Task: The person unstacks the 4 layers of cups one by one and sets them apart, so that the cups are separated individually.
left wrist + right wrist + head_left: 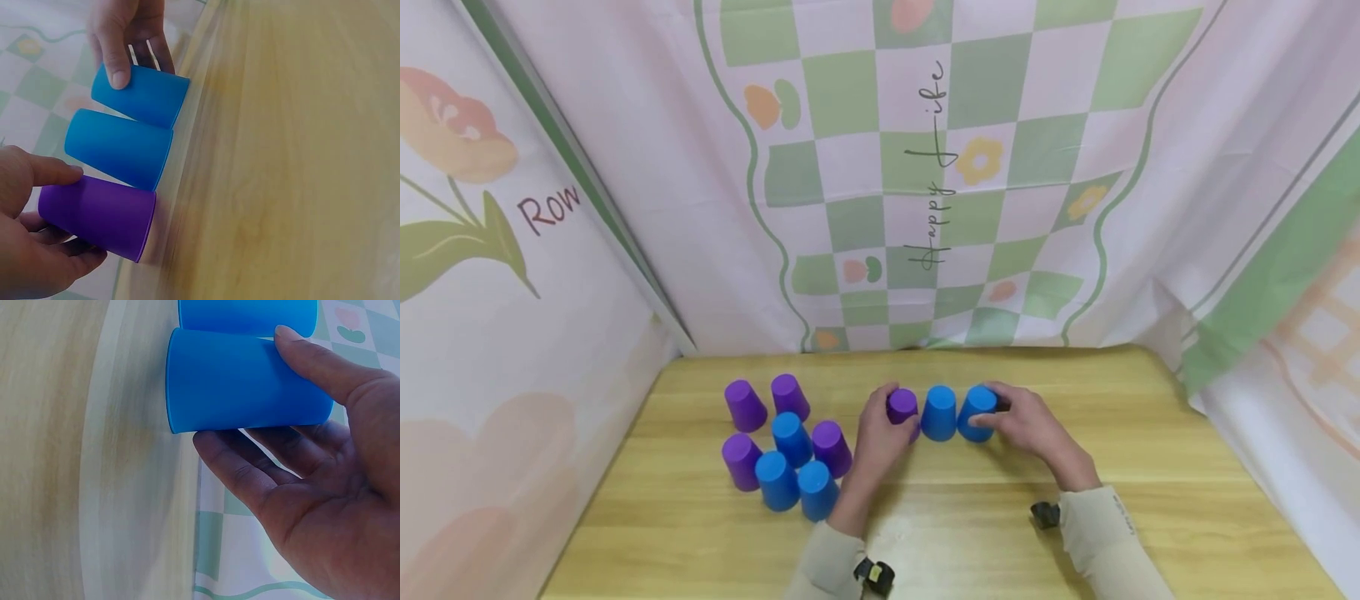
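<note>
Three upside-down cups stand side by side in a row on the wooden table. With thumb and fingers, my left hand (876, 442) grips the purple cup (902, 404) at the row's left end. A blue cup (938, 414) sits in the middle, untouched by either hand. At the right end, my right hand (1033, 425) holds another blue cup (976, 403). In the right wrist view, the thumb lies on one side of that blue cup (244, 381) and the fingers on the other. The left wrist view shows the purple cup (100, 215) between thumb and fingers.
To the left of my left forearm stand several more upside-down cups, purple ones (745, 406) and blue ones (777, 481). The wooden table (970, 533) ends at a patterned curtain (917, 208) behind; more fabric hangs on both sides.
</note>
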A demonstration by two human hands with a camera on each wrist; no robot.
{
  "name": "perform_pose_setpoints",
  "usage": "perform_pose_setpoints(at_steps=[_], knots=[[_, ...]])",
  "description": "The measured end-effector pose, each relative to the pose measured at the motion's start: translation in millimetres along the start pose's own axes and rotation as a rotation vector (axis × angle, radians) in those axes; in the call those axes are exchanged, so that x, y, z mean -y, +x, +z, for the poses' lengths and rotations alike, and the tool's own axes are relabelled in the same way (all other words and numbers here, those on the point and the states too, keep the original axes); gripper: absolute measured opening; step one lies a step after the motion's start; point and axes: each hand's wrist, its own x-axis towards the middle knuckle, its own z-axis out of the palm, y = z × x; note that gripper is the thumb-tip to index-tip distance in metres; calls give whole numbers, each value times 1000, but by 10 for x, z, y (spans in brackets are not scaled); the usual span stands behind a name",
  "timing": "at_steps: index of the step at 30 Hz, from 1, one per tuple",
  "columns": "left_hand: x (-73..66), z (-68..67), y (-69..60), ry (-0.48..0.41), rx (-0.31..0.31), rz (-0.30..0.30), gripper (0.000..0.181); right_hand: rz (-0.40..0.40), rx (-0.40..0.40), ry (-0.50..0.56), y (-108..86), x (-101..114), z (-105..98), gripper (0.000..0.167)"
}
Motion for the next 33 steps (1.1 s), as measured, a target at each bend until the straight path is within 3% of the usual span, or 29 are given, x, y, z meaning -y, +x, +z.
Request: perform_pose_setpoints(at_steps=[10,20,27,33], knots=[[-42,-27,-33,0,24,-43,60,14,14,-1,1,1,-5,61],[-96,-72,-89,3,22,-17,57,24,23,4,4,-6,-8,63],[-200,-129,-163,-4,34,-44,58,20,20,2,6,6,0,65],[-267,-168,-213,5,41,-20,58,17,17,-1,11,4,2,64]])
